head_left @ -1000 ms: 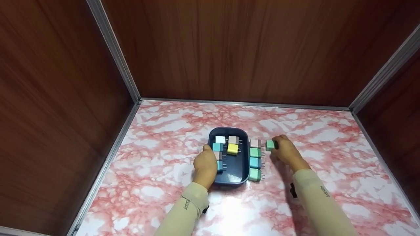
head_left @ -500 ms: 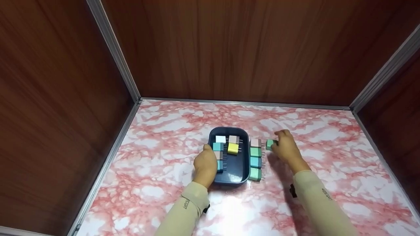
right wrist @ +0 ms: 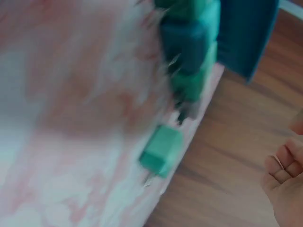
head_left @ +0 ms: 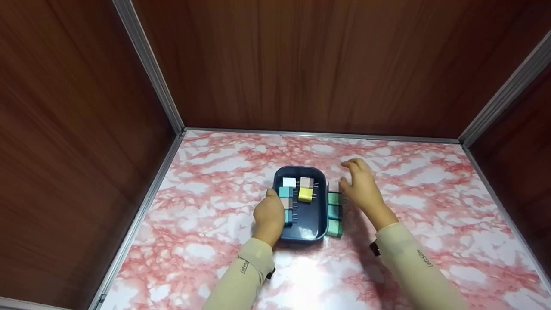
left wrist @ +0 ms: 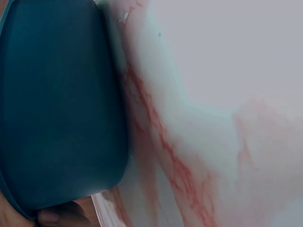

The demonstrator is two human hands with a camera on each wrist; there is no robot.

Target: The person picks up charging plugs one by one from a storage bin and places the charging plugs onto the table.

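Leftmost above the red-and-white marbled tabletop [head_left: 206,206], we see a pale beige fabric sleeve [head_left: 236,275], its dark lettering broken by a fold. The left hand [head_left: 269,215] is clamped on the near-left side of a glossy dark-blue rounded tray [head_left: 308,228]. Inside we count six block-shaped pronged plugs [head_left: 305,194]: white, teal, taupe, blue, beige, yellow. Four more, a pinkish, green, blue and mint row [head_left: 334,212], line its right side; past the row's end lies a single mint-green plug [right wrist: 163,149]. The right hand [head_left: 361,187] hovers there, thumb and fingers apart; its beige sleeve [head_left: 417,275] reads "LetsSlim", slightly blurred.
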